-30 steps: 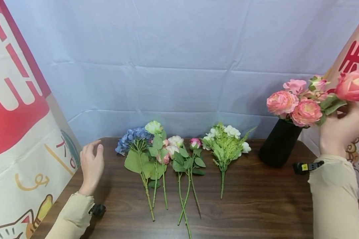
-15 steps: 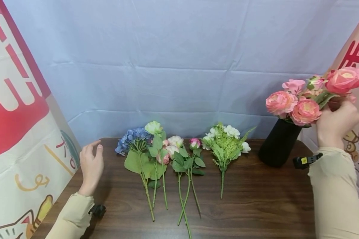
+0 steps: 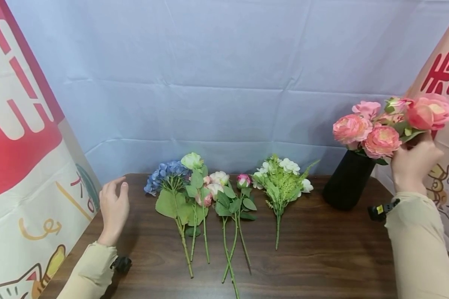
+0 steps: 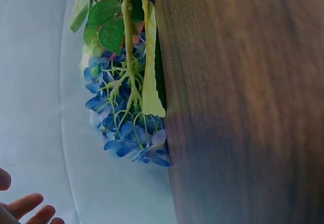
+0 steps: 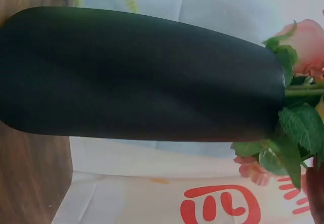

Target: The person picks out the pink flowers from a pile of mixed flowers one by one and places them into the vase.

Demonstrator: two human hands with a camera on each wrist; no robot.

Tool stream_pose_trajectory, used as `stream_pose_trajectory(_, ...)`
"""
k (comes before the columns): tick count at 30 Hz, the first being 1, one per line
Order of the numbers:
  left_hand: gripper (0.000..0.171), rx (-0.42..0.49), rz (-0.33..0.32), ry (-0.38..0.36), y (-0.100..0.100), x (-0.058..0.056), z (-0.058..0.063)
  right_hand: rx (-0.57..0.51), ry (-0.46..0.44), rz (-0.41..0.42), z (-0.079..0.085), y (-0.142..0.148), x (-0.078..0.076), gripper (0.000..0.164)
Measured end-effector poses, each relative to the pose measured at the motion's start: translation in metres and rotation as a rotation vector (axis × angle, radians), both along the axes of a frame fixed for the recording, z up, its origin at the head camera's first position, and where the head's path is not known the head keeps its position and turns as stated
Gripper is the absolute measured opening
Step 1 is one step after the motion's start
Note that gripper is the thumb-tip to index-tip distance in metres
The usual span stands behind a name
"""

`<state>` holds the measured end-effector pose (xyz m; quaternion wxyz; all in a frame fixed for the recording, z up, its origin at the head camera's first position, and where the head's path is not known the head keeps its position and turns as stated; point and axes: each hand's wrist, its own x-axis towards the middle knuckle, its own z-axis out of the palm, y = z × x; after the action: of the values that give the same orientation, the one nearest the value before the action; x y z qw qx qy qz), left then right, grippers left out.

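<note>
My right hand (image 3: 416, 162) pinches a large pink flower (image 3: 432, 112) close below its bloom, at the right of a black vase (image 3: 348, 180). Several pink and coral flowers (image 3: 351, 128) stand in the vase, and the held bloom overlaps them in the head view. The right wrist view is mostly filled by the vase's dark side, with green leaves (image 5: 301, 128) at its mouth and a bit of my fingers at the lower right edge. At the table's left edge, my left hand (image 3: 114, 211) holds nothing, its fingers loosely extended, near a blue hydrangea (image 3: 168, 172).
On the brown table (image 3: 314, 257) lie a pale green-white flower (image 3: 192, 160), pale pink blooms (image 3: 219, 178), a pink bud (image 3: 243, 180) and a white-flowered green spray (image 3: 278, 182). A blue cloth (image 3: 224, 112) hangs behind. Printed sheets (image 3: 30, 178) border the sides.
My right hand has shifted left with the pink flower, closer over the vase; the bloom rose slightly, then came lower. My left hand and the flowers on the table have stayed put.
</note>
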<state>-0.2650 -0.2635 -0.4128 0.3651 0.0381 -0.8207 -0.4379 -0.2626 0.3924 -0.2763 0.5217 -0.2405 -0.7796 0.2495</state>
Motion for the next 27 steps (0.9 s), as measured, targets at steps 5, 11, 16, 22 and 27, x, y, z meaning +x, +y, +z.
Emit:
stream_pose_trajectory(5, 0.035, 0.001, -0.006, -0.008, -0.001, -0.001, -0.001, 0.017, 0.000, -0.023, -0.003, 0.004, 0.005, 0.037)
stream_pose_trajectory(11, 0.034, 0.001, -0.001, -0.008, -0.002, -0.003, -0.001, 0.037, 0.027, -0.022, -0.002, 0.006, 0.008, 0.035)
stream_pose_trajectory(16, 0.034, 0.004, 0.004, -0.009, -0.002, -0.003, -0.001, 0.007, 0.078, 0.017, -0.002, 0.000, 0.009, 0.032)
stream_pose_trajectory(22, 0.034, 0.009, 0.003, -0.005, -0.003, -0.002, -0.001, 0.002, -0.049, 0.008, -0.006, 0.005, 0.007, 0.036)
stream_pose_trajectory(27, 0.034, 0.009, 0.007, 0.002, -0.003, -0.002, 0.000, 0.132, -0.050, 0.145, -0.007, 0.011, 0.006, 0.033)
